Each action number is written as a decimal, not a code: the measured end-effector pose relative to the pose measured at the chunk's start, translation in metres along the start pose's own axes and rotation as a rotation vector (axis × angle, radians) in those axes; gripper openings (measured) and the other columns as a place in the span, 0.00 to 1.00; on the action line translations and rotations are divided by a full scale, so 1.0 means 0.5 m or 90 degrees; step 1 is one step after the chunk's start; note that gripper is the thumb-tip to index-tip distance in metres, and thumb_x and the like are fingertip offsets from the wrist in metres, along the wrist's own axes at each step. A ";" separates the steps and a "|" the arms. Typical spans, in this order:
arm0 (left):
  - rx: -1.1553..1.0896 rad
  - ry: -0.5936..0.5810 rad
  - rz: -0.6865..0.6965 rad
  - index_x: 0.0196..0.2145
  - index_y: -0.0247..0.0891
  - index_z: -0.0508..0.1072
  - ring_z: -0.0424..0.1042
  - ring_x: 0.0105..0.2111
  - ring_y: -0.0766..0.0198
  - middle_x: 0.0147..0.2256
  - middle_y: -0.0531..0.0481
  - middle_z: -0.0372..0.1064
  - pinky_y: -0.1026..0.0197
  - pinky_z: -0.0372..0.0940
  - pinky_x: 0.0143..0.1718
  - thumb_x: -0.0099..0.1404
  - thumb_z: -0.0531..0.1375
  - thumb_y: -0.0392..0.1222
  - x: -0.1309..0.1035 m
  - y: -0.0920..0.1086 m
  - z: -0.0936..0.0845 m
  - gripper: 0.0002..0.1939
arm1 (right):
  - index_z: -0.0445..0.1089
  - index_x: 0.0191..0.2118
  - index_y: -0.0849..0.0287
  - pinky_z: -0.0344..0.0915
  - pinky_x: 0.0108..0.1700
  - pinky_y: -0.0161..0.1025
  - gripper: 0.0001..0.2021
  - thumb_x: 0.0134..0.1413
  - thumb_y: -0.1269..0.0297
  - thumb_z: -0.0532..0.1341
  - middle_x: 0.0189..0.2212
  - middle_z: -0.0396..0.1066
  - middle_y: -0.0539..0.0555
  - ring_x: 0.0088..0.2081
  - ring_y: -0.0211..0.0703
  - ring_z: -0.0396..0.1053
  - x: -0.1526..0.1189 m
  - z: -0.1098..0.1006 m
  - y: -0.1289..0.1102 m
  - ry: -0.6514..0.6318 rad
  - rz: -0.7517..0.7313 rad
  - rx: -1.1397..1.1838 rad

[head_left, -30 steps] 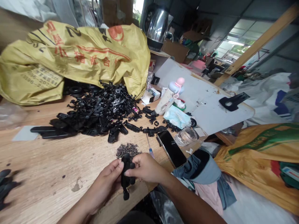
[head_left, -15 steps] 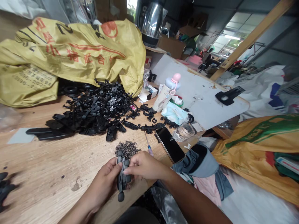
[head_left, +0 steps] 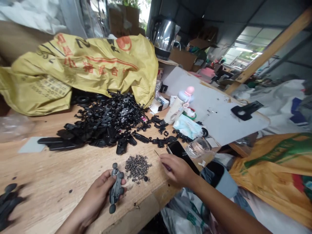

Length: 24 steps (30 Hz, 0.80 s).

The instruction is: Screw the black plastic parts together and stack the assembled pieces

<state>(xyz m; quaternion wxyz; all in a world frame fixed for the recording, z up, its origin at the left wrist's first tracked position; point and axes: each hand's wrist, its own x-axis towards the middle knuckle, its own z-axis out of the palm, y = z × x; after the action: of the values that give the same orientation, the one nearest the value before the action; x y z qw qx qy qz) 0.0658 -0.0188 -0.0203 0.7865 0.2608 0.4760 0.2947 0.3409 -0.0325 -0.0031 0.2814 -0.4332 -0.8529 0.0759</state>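
Observation:
My left hand (head_left: 101, 187) grips a dark grey plastic bracket with round knobs (head_left: 115, 189), thumb on top, just above the wooden table (head_left: 53, 182). My right hand (head_left: 179, 170) is closed around a screwdriver (head_left: 167, 167); its thin shaft points up and left past my fingers, and most of the handle is hidden. Between the two hands lies a loose heap of tiny dark screws (head_left: 137, 166), with a small black round piece at its near right edge. A phone (head_left: 177, 149) lies just behind my right hand, which covers part of it.
A big pile of black plastic parts (head_left: 107, 120) spreads in front of a yellow sack (head_left: 104, 65). To its right stand a bottle (head_left: 174, 110), a tissue pack (head_left: 187, 126) and a clear cup (head_left: 198, 147). More black parts (head_left: 9, 201) sit at the left edge.
My right hand has left the bracket, moved right and picked up the screwdriver from the table. My left hand still holds the bracket, now slightly farther left in view.

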 end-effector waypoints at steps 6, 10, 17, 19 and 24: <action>0.014 -0.009 0.013 0.33 0.38 0.63 0.70 0.24 0.64 0.27 0.49 0.72 0.61 0.65 0.24 0.54 0.60 0.46 0.001 -0.002 0.004 0.12 | 0.58 0.42 0.56 0.69 0.38 0.39 0.09 0.55 0.73 0.51 0.36 0.69 0.54 0.35 0.39 0.71 0.085 0.051 -0.152 0.158 0.214 0.454; 0.015 -0.028 0.017 0.31 0.38 0.63 0.69 0.20 0.66 0.23 0.52 0.71 0.64 0.63 0.22 0.54 0.60 0.47 -0.003 0.001 0.006 0.12 | 0.61 0.38 0.58 0.68 0.37 0.36 0.09 0.50 0.74 0.53 0.31 0.69 0.53 0.33 0.38 0.71 0.124 0.087 -0.173 0.079 0.195 0.373; 0.032 -0.060 0.040 0.29 0.38 0.64 0.67 0.19 0.67 0.21 0.55 0.68 0.64 0.62 0.22 0.57 0.57 0.48 -0.002 -0.005 -0.006 0.11 | 0.61 0.38 0.61 0.67 0.37 0.37 0.09 0.49 0.73 0.50 0.31 0.70 0.57 0.34 0.42 0.70 0.138 0.105 -0.165 0.020 0.074 0.217; 0.040 -0.064 0.049 0.30 0.39 0.64 0.66 0.19 0.67 0.21 0.56 0.67 0.63 0.62 0.23 0.57 0.57 0.48 0.001 -0.007 -0.009 0.11 | 0.61 0.37 0.61 0.67 0.38 0.38 0.08 0.49 0.73 0.49 0.31 0.70 0.57 0.34 0.43 0.70 0.147 0.102 -0.166 -0.019 0.051 0.203; 0.049 -0.041 0.063 0.34 0.38 0.64 0.67 0.24 0.67 0.25 0.54 0.68 0.63 0.63 0.27 0.57 0.58 0.45 0.004 -0.005 -0.006 0.10 | 0.60 0.37 0.58 0.67 0.37 0.37 0.07 0.49 0.72 0.51 0.30 0.69 0.53 0.32 0.39 0.69 0.144 0.065 -0.176 0.019 0.119 0.320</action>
<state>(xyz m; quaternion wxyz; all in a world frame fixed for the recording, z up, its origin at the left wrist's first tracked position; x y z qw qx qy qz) 0.0643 -0.0190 -0.0246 0.7755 0.3234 0.4478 0.3058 0.2282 -0.0266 0.0325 0.3842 -0.4282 -0.7592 0.3044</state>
